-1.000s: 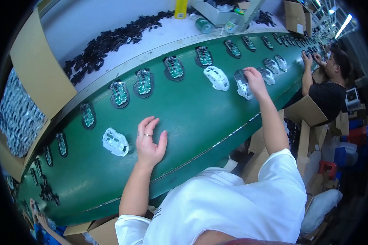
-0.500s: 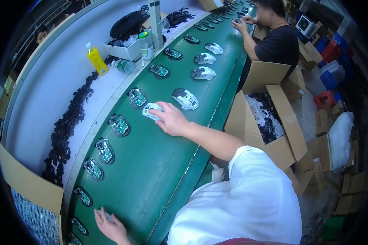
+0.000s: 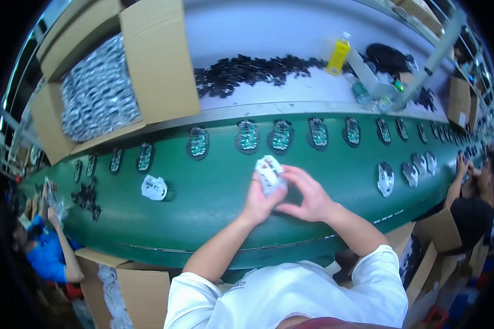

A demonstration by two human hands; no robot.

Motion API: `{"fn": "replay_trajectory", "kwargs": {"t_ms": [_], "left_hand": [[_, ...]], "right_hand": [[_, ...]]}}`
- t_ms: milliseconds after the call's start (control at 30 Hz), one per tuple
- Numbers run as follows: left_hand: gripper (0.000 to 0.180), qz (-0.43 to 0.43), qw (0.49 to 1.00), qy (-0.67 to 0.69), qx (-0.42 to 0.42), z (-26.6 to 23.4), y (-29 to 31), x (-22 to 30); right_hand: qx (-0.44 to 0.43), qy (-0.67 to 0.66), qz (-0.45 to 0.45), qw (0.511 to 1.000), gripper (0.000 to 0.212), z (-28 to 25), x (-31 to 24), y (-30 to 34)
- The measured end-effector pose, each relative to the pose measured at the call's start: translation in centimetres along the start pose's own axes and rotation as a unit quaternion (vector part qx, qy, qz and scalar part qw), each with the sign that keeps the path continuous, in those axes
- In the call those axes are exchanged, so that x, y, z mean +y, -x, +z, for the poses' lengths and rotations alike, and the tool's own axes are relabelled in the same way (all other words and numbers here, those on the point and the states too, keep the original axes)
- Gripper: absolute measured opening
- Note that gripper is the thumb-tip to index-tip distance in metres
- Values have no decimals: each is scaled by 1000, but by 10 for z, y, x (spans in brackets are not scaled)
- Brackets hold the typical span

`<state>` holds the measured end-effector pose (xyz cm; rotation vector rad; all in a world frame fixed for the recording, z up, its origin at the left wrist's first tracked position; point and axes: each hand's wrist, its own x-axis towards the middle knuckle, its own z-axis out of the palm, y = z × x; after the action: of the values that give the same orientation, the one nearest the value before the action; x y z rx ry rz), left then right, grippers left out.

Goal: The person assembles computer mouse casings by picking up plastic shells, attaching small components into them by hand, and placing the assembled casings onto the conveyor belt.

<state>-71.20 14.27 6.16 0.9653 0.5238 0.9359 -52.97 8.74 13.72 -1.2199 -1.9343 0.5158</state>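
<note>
A white computer mouse shell (image 3: 269, 171) is held up over the green belt (image 3: 219, 219), blurred by motion. My left hand (image 3: 258, 202) grips it from below and the left. From the right, my right hand (image 3: 311, 198) reaches in with its fingertips on the shell's side, its thumb lower and apart. Beyond both hands runs a row of dark mouse bases with green circuit boards, the closest being this mouse base (image 3: 280, 137). Another white mouse shell (image 3: 155, 187) lies on the belt to my left.
Several assembled white-and-grey mice, one a mouse (image 3: 386, 180), lie at the right. An open carton (image 3: 159, 60) of bagged parts stands far left; black parts (image 3: 247, 74) are heaped on the shelf. People sit at both ends: a blue sleeve (image 3: 49, 247) left, a dark shirt (image 3: 469, 216) right.
The view has swung left. My right hand, earlier over a white mouse shell on the belt, and my left hand, earlier apart from it, are now together at a raised shell.
</note>
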Motion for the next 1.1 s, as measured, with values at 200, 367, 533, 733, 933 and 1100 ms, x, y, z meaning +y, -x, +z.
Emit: {"fn": "replay_trajectory", "kwargs": {"t_ms": [200,367,533,733,933,1100], "left_hand": [[53,165,923,-315,147,-34,-11,28],[55,194,845,-493,72,-33,-23,27],[49,166,924,-319,128,-46,-25,25],[43,153,915,-334,164,-42,-27,20],[42,141,913,-351,155,-36,-21,23],[50,189,919,-306,162,-33,-25,6]], "right_hand": [[38,3,26,999,20,22,75,-98],[14,205,40,978,36,51,145,-229],[-57,301,63,950,56,103,174,-311],[-80,405,105,905,46,109,160,-313],[-95,451,58,885,30,101,182,-293],[157,263,-120,944,39,59,156,-232]]}}
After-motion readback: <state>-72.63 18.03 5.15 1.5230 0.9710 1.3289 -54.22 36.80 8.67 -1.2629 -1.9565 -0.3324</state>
